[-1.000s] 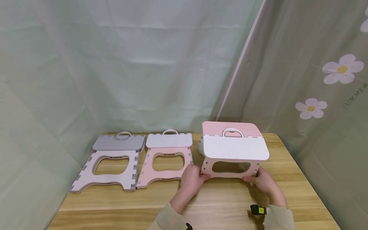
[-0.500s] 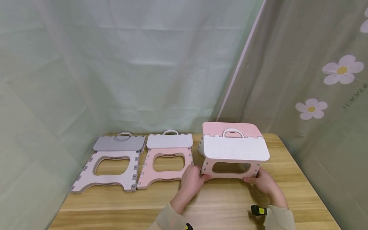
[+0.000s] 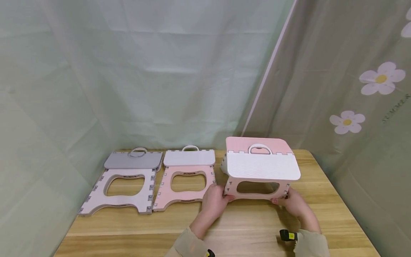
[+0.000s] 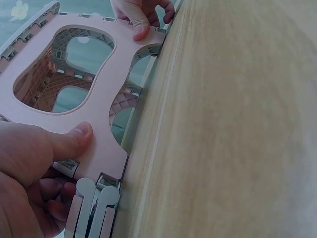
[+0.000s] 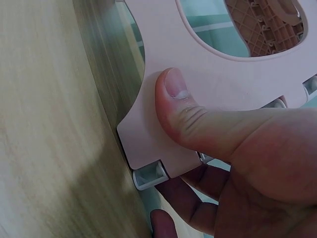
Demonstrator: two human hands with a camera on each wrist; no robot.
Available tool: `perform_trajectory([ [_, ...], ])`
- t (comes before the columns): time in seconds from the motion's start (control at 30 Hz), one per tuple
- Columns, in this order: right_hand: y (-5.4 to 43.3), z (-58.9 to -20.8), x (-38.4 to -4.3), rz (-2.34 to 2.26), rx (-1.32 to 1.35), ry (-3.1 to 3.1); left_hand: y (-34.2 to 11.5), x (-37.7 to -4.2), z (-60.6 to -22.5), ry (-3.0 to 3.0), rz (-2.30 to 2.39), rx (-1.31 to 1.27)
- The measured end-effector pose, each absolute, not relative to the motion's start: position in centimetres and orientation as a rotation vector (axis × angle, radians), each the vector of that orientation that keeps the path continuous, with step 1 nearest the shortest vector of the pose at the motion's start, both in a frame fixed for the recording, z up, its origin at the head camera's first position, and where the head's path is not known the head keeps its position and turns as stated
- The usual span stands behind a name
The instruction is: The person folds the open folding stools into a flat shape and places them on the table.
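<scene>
An unfolded step stool (image 3: 263, 166) with a pink and white top and a white loop handle stands at the right of the table. My left hand (image 3: 214, 201) grips its front left leg, the thumb (image 4: 74, 141) lying on the pink front panel and the fingers curled behind the edge. At the front right leg, my right hand (image 3: 293, 202) does likewise; in the right wrist view its thumb (image 5: 176, 104) presses the panel while the fingers curl around the side. Left of it lies a folded pink and white stool (image 3: 184, 194), close beside my left hand.
A folded grey and white stool (image 3: 123, 200) lies at the far left, beside the folded pink one. All rest on a wooden table (image 3: 244, 232). Pale green curtains (image 3: 167, 71) hang behind and to both sides, printed with flowers on the right.
</scene>
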State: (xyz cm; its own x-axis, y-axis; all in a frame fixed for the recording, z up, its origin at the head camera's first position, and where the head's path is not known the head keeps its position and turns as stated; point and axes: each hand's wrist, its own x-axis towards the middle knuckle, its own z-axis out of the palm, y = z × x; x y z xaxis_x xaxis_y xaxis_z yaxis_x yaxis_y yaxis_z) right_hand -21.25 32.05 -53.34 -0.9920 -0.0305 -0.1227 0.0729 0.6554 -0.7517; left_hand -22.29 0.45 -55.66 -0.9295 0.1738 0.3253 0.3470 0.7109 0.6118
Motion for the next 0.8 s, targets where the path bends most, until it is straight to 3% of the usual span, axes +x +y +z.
perform_trajectory([
  [0.8, 32.79, -53.08, -20.97, -1.142, -0.134, 2.824, 0.11, -22.45, -55.53, -2.676, -1.046, -0.438],
])
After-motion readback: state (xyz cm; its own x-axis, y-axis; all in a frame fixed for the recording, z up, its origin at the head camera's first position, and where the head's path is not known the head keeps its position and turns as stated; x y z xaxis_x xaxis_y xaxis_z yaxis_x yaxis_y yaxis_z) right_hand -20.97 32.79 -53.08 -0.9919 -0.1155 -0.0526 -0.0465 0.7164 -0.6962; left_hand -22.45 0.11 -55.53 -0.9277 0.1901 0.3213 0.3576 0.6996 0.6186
